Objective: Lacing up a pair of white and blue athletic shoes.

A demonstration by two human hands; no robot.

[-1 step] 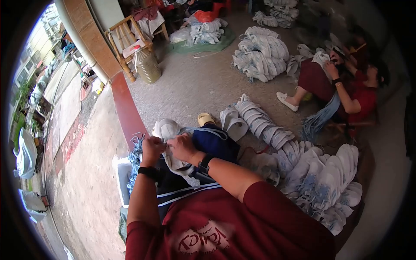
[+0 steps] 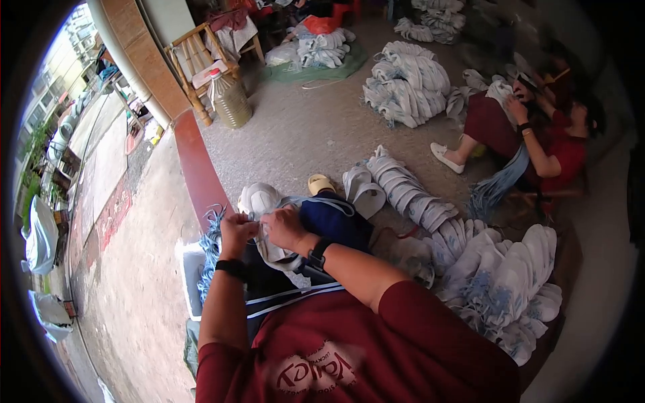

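Hardly anything is shifting since the earlier frame; the left hand (image 2: 238, 235) and right hand (image 2: 284, 227) are pinching the white shoe upper (image 2: 259, 196) ahead of the maroon shirt (image 2: 383, 329); it is probably handling light and soft, favouring an edge hold

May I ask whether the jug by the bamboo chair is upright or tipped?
Upright: the jug rests on its base, red cap on top.
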